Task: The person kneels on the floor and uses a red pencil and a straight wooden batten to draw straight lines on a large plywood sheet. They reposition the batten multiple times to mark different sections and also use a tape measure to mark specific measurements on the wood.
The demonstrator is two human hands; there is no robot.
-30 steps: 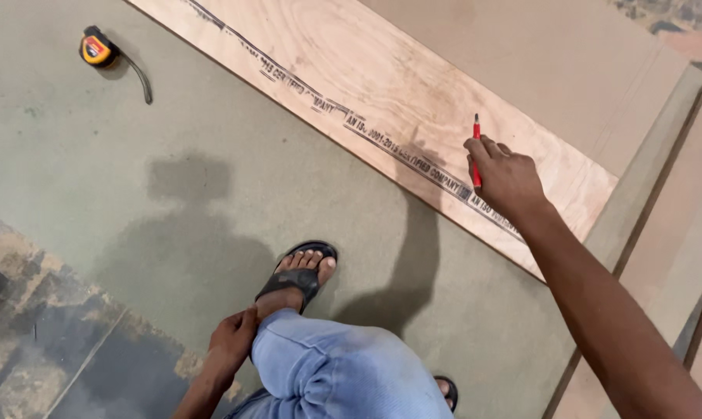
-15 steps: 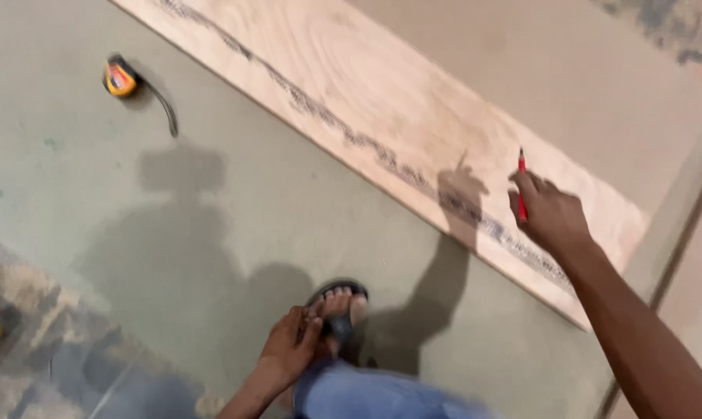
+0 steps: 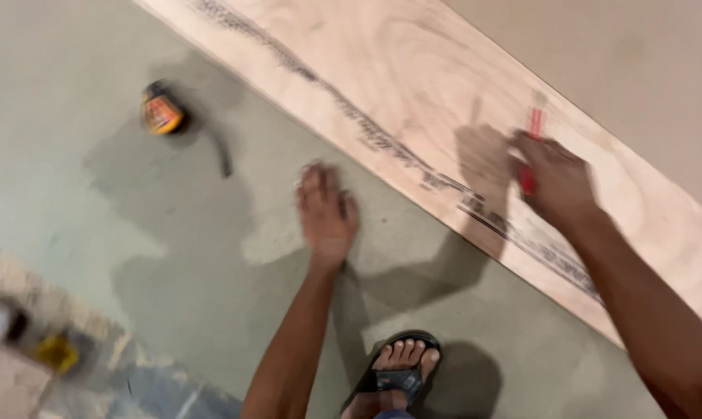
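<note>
A broad, flat grey-green board (image 3: 95,233) is lying underfoot and filling most of the view. A long, pale plywood plank (image 3: 413,70) with a dark printed strip along one edge is lying diagonally across it, from the upper left to the right edge. The left hand (image 3: 326,213) is hovering open over the grey-green board, fingers spread, holding nothing, just beside the plank's near edge. The right hand (image 3: 556,182) is reaching over the plank, its fingers clamped around a slim red pencil (image 3: 532,151) that is pointing up from the fist above the printed strip. A foot in a black sandal (image 3: 394,372) is standing near the bottom. A small yellow-and-black tape measure (image 3: 162,113) with a dark strap is lying well apart, left of the left hand. The picture is blurred.
</note>
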